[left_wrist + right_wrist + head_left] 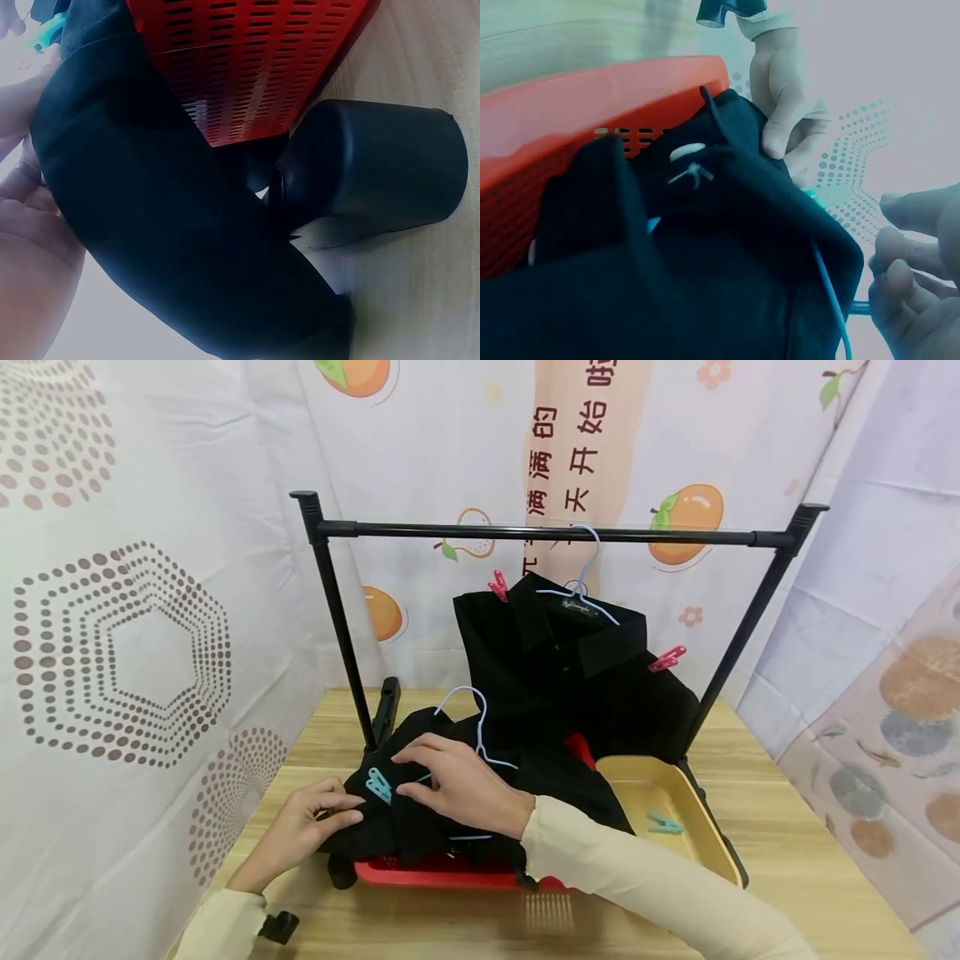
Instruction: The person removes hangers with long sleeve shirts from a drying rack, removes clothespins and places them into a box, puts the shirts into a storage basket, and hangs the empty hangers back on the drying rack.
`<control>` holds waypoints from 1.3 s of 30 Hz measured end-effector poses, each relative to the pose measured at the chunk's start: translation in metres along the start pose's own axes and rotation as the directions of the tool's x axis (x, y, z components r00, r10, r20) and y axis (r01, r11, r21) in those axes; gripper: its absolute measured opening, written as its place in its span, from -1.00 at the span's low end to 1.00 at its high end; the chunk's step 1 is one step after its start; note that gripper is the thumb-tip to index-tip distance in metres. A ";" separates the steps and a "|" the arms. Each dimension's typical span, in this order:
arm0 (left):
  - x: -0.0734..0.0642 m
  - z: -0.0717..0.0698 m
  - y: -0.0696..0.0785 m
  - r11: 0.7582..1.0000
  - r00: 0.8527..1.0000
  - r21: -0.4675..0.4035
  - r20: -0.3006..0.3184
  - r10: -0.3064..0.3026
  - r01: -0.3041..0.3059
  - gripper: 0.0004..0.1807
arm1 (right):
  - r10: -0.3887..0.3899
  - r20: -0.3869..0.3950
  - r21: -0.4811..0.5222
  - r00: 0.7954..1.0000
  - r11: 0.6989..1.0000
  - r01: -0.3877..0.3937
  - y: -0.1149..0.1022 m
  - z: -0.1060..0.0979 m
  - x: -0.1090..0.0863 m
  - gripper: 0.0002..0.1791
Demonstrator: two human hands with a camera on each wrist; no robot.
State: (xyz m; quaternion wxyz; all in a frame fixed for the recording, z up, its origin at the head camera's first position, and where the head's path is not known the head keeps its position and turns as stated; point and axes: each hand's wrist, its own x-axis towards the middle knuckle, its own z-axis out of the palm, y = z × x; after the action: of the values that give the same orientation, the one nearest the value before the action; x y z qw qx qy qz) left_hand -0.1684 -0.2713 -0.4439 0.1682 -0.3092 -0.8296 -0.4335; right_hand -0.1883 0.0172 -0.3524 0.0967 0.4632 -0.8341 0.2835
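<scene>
A black shirt (555, 781) on a pale blue hanger (481, 718) lies across the red basket (435, 875). At its left shoulder a teal clothespin (378, 785) is clipped on. My left hand (303, 827) pinches the shirt's edge just beside the clothespin; in the left wrist view the fabric hides part of the fingers. Above the shirt, to the clothespin's right, is my right hand (461, 785), fingers loosely bent and apart. The right wrist view shows this hand (922, 262) holding nothing, with the left hand (791, 105) on the cloth beyond.
A black rack's bar (420, 531) spans the back. On it hangs another black shirt (517, 668), with a red clothespin (667, 658) at each shoulder. A yellow tray (720, 827) at right contains a teal clothespin (665, 824). A black rack foot (405, 165) stands beside the basket.
</scene>
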 end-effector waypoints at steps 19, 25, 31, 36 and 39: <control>0.000 -0.003 0.007 1.000 1.000 -0.011 0.006 0.015 -0.015 -0.75 | 0.112 0.144 -0.264 0.983 0.962 -0.071 -0.027 0.021 0.031 -0.49; -0.002 -0.003 0.008 1.000 1.000 -0.019 0.014 0.016 -0.016 -0.74 | 0.093 0.166 -0.305 0.982 0.951 -0.038 -0.035 0.022 0.036 -0.63; -0.002 -0.002 0.007 1.000 1.000 -0.015 0.015 -0.002 0.002 -0.76 | 0.046 0.161 -0.388 0.986 0.921 0.020 -0.033 0.026 0.035 -0.60; -0.002 -0.002 0.007 1.000 1.000 -0.011 0.009 0.005 -0.005 -0.75 | 0.026 0.145 -0.395 0.989 0.918 0.034 -0.033 0.029 0.035 -0.62; -0.002 -0.002 0.008 1.000 1.000 -0.010 0.008 0.009 -0.009 -0.74 | -0.018 0.116 -0.394 0.993 0.917 0.063 -0.031 0.031 0.034 -0.68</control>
State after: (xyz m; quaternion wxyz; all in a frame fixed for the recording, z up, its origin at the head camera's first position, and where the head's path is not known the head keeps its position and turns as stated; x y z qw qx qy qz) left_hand -0.1618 -0.2708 -0.4390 0.1655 -0.3156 -0.8267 -0.4354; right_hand -0.1781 -0.0376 -0.3515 0.1484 0.4661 -0.8685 0.0805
